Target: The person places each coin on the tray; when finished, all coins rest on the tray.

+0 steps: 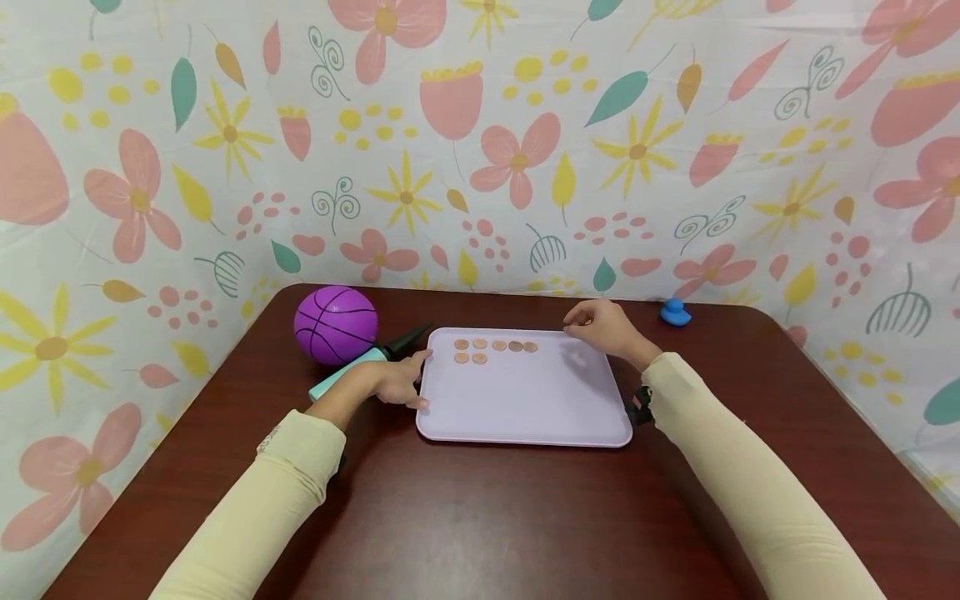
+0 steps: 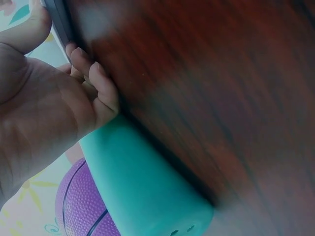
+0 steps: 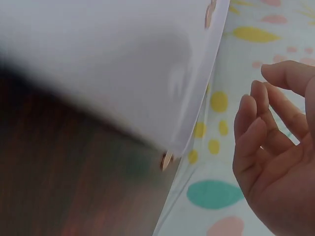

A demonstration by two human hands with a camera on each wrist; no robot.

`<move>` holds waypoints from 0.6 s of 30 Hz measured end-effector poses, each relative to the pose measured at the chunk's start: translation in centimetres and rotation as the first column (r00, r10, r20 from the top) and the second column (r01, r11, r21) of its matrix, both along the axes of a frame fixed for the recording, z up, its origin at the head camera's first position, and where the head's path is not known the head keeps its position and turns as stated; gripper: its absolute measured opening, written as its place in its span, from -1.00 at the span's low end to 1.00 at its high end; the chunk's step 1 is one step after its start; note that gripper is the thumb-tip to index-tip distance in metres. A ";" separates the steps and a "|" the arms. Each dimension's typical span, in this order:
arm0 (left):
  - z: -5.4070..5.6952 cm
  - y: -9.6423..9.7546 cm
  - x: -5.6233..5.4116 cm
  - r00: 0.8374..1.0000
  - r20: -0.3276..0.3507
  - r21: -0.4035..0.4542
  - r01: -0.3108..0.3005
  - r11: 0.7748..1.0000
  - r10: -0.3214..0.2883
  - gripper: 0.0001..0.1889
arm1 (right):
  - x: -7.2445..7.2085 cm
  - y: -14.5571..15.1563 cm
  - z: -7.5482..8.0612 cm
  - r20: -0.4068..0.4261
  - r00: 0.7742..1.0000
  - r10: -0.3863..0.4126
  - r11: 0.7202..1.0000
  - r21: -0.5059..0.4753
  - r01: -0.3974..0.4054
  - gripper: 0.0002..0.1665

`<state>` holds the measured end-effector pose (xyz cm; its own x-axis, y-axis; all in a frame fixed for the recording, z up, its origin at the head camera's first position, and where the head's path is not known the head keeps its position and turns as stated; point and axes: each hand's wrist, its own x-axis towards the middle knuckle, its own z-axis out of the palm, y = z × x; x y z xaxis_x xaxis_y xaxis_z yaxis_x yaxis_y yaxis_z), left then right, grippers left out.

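A pale lilac tray lies on the table in the head view. Several copper coins sit in two rows at its upper left. My left hand holds the tray's left edge, thumb at the lower part of the rim and fingers higher up. Over the tray's far right corner hovers my right hand, its fingers loosely bent. In the right wrist view nothing shows between the thumb and fingertips of the right hand. A copper-coloured disc shows by the tray's corner there.
Beside my left hand lies a thing with a teal handle and a black tapering end. A purple basketball rests behind it. Far right on the brown table sits a blue rubber duck. Flowered cloth hangs behind.
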<state>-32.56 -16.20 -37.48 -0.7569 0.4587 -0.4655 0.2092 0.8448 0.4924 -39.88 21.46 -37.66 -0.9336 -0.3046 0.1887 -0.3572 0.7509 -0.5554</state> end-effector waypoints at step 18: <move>0.0 -0.1 -0.1 1.000 0.005 -0.001 -0.002 1.000 0.002 0.01 | -1.4 4.8 -1.5 0.065 0.984 -0.168 0.984 0.074 0.163 -0.67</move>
<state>-32.67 -16.29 -37.48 -0.7557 0.4565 -0.4697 0.2048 0.8458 0.4926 -41.31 26.21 -39.17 -0.9823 -0.1549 0.1049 -0.1870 0.8331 -0.5205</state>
